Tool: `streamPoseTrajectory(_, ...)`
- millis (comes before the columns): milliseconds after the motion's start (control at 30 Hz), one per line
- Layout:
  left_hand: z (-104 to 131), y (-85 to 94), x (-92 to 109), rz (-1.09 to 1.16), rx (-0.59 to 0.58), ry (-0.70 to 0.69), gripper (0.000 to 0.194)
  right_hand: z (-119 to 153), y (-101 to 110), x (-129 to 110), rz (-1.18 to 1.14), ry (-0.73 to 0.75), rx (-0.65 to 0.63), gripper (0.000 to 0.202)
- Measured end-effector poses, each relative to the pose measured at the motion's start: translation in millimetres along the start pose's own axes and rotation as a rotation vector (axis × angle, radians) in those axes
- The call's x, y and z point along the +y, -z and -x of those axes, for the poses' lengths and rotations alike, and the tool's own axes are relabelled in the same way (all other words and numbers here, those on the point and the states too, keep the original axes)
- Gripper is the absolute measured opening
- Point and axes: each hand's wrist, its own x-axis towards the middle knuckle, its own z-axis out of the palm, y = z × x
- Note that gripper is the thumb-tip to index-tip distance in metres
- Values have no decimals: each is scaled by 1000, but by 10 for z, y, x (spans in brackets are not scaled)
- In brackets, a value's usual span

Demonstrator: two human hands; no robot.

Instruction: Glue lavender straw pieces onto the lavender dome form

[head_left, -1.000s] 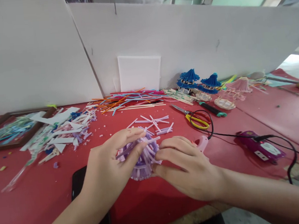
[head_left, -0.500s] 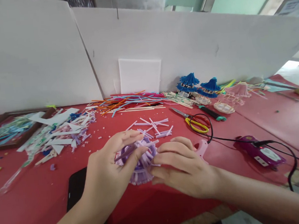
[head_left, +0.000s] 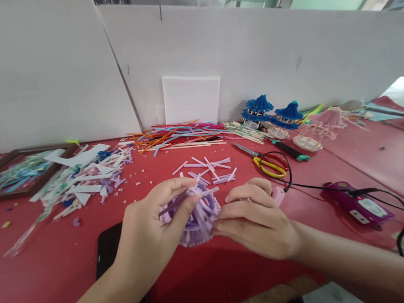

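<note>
A small purple model [head_left: 195,234] with a fringed rim sits low in the middle, partly covered by both hands. My left hand [head_left: 158,221] is wrapped round its left and top, thumb pressed on its purple strips. At its right edge, my right hand [head_left: 257,217] has its fingertips closed against the rim; whether a strip is pinched there is too small to tell. Short lilac sticks [head_left: 222,178] lie loose just behind the model. A pink tool [head_left: 278,195], partly hidden, rests beyond the right hand's fingers.
Yellow-handled scissors [head_left: 270,166], a black-handled tool [head_left: 288,149] and a purple power strip [head_left: 358,204] with cables lie right. Blue model roofs [head_left: 258,106] stand behind. Paper scraps [head_left: 87,180] and a framed tray [head_left: 37,187] are left; a black phone [head_left: 108,249] is near the left forearm.
The camera view has shifted slightly. My right hand has drawn a little away from the model's top, exposing more of its purple strips. My left hand keeps its hold.
</note>
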Motion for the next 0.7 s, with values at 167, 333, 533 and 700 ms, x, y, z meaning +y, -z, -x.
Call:
streamPoseTrajectory(167,3,13,3,-21,-4,-3,19,-64,11,-67,-50,-30,19,10)
streamPoseTrajectory(333,-5,14,9,-36,-13,-2,19,-75,25,-90,-74,-26,-13,9)
streamPoseTrajectory(533,10,18,23,-35,-17,1,20,-55,28,-103,-109,-61,-74,13)
streamPoseTrajectory(700,4,17,27,-31,-13,-2,21,-18,21,-96,-96,-54,-107,15)
